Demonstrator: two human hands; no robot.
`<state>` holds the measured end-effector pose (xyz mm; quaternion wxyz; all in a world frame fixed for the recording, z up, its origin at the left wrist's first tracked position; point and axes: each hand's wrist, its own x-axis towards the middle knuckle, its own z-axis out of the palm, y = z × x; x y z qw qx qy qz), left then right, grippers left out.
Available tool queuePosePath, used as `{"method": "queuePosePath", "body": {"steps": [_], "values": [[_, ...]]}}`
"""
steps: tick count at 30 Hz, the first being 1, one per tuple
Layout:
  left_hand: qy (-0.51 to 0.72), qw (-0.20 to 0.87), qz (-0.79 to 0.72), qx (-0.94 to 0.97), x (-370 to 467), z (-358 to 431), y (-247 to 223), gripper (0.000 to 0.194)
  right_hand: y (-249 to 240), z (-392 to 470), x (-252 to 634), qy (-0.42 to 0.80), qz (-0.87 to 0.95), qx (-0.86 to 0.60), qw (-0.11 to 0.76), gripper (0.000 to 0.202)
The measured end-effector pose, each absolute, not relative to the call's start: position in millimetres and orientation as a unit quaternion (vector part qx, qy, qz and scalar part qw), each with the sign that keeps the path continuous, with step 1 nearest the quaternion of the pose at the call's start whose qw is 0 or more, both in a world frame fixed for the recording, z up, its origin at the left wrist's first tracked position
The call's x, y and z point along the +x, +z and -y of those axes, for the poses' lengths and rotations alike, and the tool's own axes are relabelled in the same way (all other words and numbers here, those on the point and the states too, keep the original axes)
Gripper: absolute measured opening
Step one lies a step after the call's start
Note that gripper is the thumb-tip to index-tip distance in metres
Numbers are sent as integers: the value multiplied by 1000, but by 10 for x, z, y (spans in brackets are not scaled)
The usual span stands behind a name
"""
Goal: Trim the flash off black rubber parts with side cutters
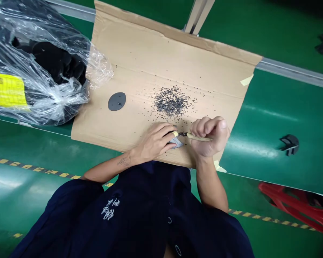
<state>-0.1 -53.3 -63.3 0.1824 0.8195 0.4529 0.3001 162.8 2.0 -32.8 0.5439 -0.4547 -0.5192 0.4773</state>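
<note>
My left hand (156, 141), with yellow tape round a finger, holds a stack of grey plastic pieces (177, 143) low on the cardboard sheet (123, 43). My right hand (211, 136) is closed round the pale handles of a pair of pliers or cutters (197, 137). The tool's dark jaws meet the edge of the pieces beside my left fingertips. Just beyond my hands lies a scattered heap of tiny black bits (172, 101). A dark grey oval plate (117, 101) rests flat on the cardboard to the left.
A clear plastic bag (40, 71) of black parts, with a yellow label, covers the table's left side and overlaps the cardboard. A black curved part (289, 144) lies on the green tabletop (261, 125) at right. Below it stands a red stool or chair (298, 208).
</note>
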Motion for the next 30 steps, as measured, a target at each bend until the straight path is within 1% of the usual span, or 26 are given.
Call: {"method": "queuePosePath", "body": {"steps": [10,18,23,25,28,30], "values": [[297,214,-451,814,-26,516,-638,27,-352,50,1589,514,547,-303,587,43],[285,198,-451,822,-31,507,-607,26,-363,70,1602,529,570,-290,558,41],[227,195,-447,843,-74,467,-542,28,-374,74,1555,535,566,-281,560,41],[192,178,-433,863,-101,425,-495,27,-380,60,1545,540,554,-281,568,42],[140,120,-391,901,-122,345,-425,16,-397,32,1540,549,532,-287,577,42],[127,64,-328,934,-114,286,-399,18,-412,20,1533,553,517,-295,583,42]]}}
